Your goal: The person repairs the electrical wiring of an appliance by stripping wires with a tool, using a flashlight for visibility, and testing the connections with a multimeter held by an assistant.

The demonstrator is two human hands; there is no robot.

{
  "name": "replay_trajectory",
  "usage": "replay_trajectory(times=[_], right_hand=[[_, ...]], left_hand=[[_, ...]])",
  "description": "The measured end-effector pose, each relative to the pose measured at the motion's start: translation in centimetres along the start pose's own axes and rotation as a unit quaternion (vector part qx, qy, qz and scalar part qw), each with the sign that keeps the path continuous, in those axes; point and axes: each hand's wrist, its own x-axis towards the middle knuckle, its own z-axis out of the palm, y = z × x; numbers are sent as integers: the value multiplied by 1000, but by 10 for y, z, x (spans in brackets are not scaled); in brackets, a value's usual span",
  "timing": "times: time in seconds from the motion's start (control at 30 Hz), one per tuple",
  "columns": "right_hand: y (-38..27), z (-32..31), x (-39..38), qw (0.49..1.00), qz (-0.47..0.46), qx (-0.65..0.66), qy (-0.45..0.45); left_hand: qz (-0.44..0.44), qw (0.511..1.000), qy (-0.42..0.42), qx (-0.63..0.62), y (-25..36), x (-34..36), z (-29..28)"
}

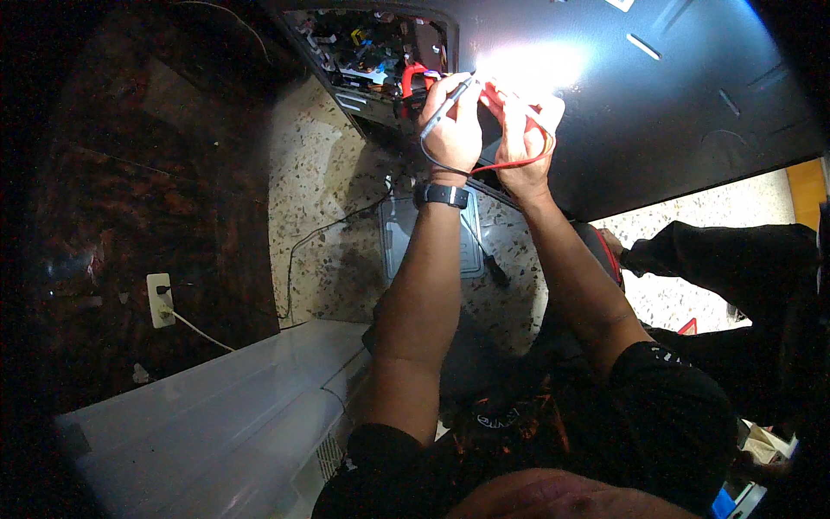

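Black probe [450,105]: slim, held slantwise, tip up and rightward. Red lead [519,163]: curved below right, upper end lost in glare.

We see a red lead [521,161], a dark grey probe [447,110], a black panel [657,130], a cream floor [298,182] speckled dark, a mottled dark brown wall [104,216], an ivory outlet [154,304], our black watch [443,195] and our black shirt [596,424] streaked orange.
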Motion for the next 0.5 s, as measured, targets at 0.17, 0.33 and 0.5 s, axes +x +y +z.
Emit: replay_trajectory(times=[0.17,0.33,0.5], right_hand=[[-9,-1,2,997,-10,-73,-22],[-7,1,0,996,-12,-89,-8],[15,7,-4,986,-51,-149,47]], left_hand=[[9,1000,-1,-13,-3,1,-1],[54,998,2,37,-5,0,0],[62,998,0,31,-10,0,2]])
